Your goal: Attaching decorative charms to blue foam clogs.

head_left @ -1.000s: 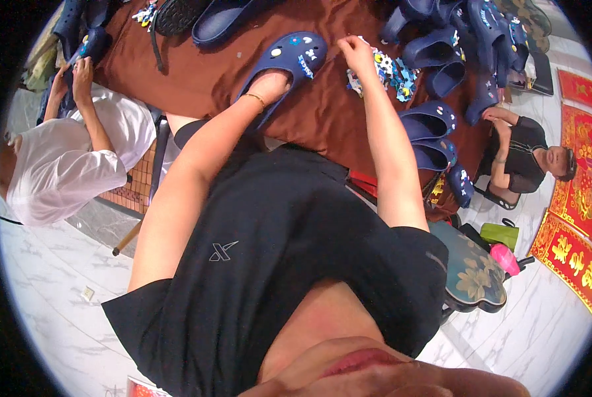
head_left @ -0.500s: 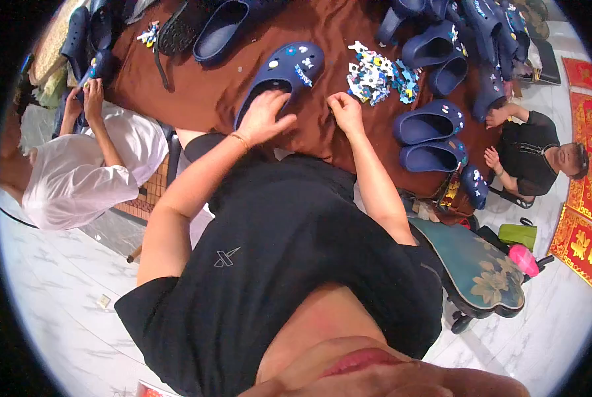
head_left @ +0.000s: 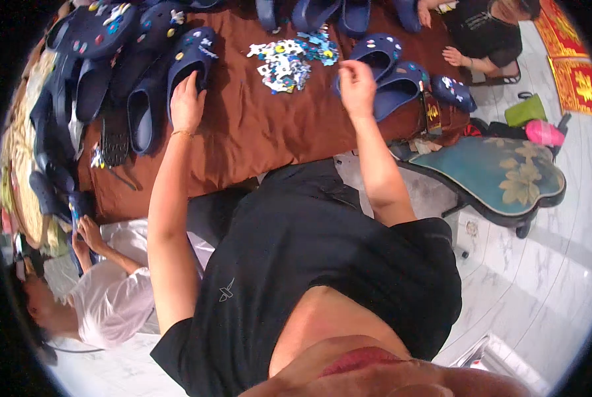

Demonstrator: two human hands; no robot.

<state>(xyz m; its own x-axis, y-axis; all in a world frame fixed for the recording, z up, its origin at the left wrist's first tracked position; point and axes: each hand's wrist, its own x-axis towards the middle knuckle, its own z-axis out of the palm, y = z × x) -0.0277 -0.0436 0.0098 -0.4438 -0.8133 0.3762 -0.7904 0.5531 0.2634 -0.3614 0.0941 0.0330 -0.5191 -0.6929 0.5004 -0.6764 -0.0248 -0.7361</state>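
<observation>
A navy clog point(head_left: 195, 45) with small white and coloured charms on its toe lies left of the middle of the brown cloth. My left hand point(head_left: 187, 106) is closed at its opening, fingers inside and thumb along the rim. My right hand point(head_left: 358, 91) hovers to the right, over the near side of another navy clog point(head_left: 379, 47). Its thumb and index finger are pinched together; whatever may be between them is too small to make out. Between my hands, farther off, lies a loose heap of charms point(head_left: 284, 69), white, blue and yellow.
Several navy clogs point(head_left: 97, 30) crowd the left side. A black sole point(head_left: 115, 142) lies at the left on the brown cloth point(head_left: 236, 145). Co-workers in a white shirt point(head_left: 114, 298) and a black shirt point(head_left: 484, 36) sit left and far right. A teal flowered chair point(head_left: 488, 172) stands right.
My view has turned, so the table appears swung round. My left hand has shifted the clog farther from me. My right hand has gone from beside the heap to the clogs at the right.
</observation>
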